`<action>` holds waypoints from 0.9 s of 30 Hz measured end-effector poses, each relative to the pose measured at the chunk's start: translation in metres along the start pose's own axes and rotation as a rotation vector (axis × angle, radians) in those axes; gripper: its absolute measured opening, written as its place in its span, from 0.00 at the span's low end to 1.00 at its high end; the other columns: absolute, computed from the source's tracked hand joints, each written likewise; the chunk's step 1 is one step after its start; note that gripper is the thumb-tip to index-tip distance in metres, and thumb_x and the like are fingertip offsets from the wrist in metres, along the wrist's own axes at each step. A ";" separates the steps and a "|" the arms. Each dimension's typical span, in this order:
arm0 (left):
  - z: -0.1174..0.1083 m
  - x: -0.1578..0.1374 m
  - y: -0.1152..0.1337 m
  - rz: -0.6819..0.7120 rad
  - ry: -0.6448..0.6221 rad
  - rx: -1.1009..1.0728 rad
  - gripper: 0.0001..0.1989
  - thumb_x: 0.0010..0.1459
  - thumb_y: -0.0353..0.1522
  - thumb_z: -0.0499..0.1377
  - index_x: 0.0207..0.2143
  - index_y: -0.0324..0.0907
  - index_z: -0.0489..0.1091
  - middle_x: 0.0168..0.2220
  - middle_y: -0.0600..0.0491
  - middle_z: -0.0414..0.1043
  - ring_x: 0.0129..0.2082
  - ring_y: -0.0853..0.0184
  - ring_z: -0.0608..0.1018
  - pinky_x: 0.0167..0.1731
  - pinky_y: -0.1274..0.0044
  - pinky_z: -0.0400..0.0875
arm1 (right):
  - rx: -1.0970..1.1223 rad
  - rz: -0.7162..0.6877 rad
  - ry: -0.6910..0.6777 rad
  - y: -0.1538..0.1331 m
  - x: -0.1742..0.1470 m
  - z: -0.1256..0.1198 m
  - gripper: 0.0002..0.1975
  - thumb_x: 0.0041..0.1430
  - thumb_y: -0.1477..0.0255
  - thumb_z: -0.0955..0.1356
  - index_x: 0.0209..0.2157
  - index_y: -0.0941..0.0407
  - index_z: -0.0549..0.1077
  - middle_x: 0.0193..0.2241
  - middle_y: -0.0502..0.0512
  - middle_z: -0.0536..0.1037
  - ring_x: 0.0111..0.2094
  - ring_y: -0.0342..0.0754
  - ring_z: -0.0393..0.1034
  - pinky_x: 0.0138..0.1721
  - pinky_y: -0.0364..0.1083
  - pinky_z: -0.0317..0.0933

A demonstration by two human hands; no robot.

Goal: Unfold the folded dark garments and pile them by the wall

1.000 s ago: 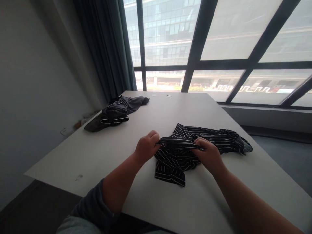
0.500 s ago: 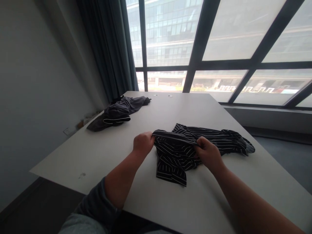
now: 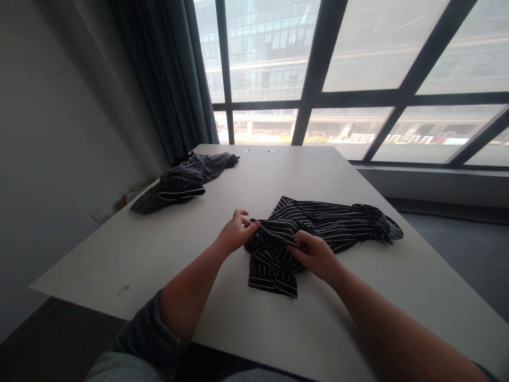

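Note:
A black shirt with white stripes lies crumpled on the white table, stretching off to the right. One short sleeve points toward me. At the shirt's collar end, my left hand has its fingers apart, with the thumb touching the cloth edge. My right hand is closed on a fold of the shirt, pinching it between thumb and fingers. Part of the fold is hidden behind the fingers.
A dark grey garment with white piping lies in a heap at the table's left edge. Behind the table are a dark curtain and large windows. A wall socket shows at left.
My left hand has loosened its grip and spread its fingers. My right hand has come closer to it, and the cloth stretched between them is now slack and bunched.

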State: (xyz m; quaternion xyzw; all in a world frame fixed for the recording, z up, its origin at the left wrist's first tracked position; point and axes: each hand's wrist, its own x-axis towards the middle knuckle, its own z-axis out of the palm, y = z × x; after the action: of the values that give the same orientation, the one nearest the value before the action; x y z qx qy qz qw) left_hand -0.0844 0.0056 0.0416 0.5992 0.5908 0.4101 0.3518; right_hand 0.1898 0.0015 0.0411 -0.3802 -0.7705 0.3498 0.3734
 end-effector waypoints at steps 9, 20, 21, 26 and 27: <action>-0.004 0.018 -0.026 0.064 0.058 0.414 0.22 0.51 0.22 0.62 0.49 0.44 0.72 0.51 0.47 0.74 0.50 0.58 0.79 0.53 0.68 0.75 | 0.092 0.115 0.190 0.016 0.002 -0.003 0.12 0.49 0.72 0.69 0.27 0.51 0.59 0.23 0.44 0.60 0.24 0.42 0.57 0.25 0.41 0.62; -0.020 0.007 -0.001 0.357 0.449 0.524 0.12 0.53 0.22 0.55 0.37 0.44 0.71 0.59 0.44 0.67 0.46 0.57 0.80 0.40 0.68 0.79 | 0.184 -0.042 -0.016 0.021 0.002 -0.008 0.15 0.54 0.76 0.67 0.44 0.51 0.73 0.37 0.50 0.79 0.42 0.48 0.77 0.49 0.50 0.74; -0.020 0.008 -0.002 0.371 0.403 0.466 0.11 0.53 0.23 0.55 0.37 0.44 0.71 0.60 0.44 0.66 0.47 0.57 0.80 0.39 0.68 0.80 | 0.147 -0.082 -0.067 0.023 0.001 -0.009 0.21 0.56 0.77 0.67 0.51 0.51 0.73 0.47 0.53 0.80 0.52 0.51 0.76 0.58 0.52 0.71; -0.006 0.014 -0.020 0.432 -0.113 0.312 0.19 0.61 0.34 0.60 0.54 0.46 0.73 0.67 0.44 0.63 0.67 0.54 0.70 0.62 0.63 0.73 | -0.183 -0.116 -0.312 0.041 0.003 -0.011 0.33 0.53 0.83 0.69 0.61 0.51 0.75 0.73 0.60 0.60 0.74 0.60 0.53 0.72 0.59 0.55; -0.001 0.015 -0.024 0.429 -0.181 0.366 0.26 0.60 0.37 0.63 0.61 0.47 0.70 0.70 0.44 0.61 0.70 0.53 0.67 0.66 0.62 0.68 | -0.212 -0.122 -0.330 0.044 0.004 -0.011 0.32 0.54 0.83 0.69 0.61 0.52 0.76 0.72 0.61 0.61 0.74 0.60 0.53 0.72 0.59 0.55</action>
State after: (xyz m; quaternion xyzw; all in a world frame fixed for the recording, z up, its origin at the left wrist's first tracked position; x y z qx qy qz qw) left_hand -0.0962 0.0214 0.0216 0.7979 0.4811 0.3067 0.1944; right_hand 0.2116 0.0278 0.0117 -0.3078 -0.8752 0.3010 0.2206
